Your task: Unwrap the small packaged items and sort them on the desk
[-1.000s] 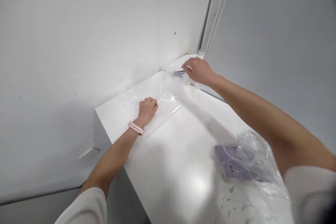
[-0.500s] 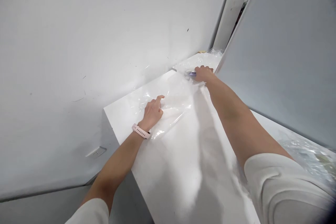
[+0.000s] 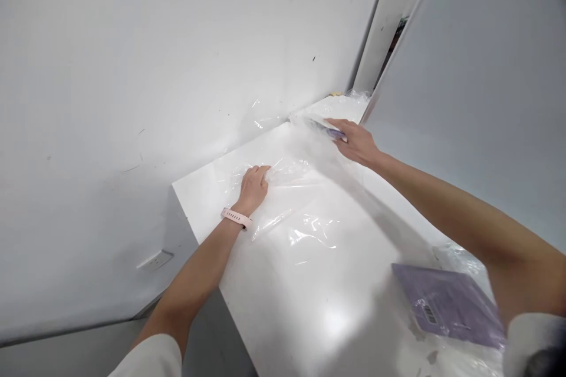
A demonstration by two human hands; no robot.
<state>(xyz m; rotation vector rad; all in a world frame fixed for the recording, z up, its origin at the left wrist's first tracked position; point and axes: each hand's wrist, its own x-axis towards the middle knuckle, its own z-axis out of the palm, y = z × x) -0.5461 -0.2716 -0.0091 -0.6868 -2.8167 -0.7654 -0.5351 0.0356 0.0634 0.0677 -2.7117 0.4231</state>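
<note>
My left hand, with a pale pink band on the wrist, rests on a crinkled clear plastic bag that lies over the white table. Its fingers are curled and closed onto the plastic. Farther off, by the table's far corner, my right hand grips the edge of a thin purple item partly covered by clear plastic. The fingers hide part of that item. Near my right forearm lies a flat purple packet with a barcode label, in clear wrapping.
The white table meets a wall on the left and a grey panel on the right. A wall socket sits below the table's left edge. More clear plastic and a small yellowish piece are at the far corner.
My right hand first moved down onto the purple item, then shifted slightly, with the item and plastic tilting. My left hand's index finger has drawn in. The purple packet shows again.
</note>
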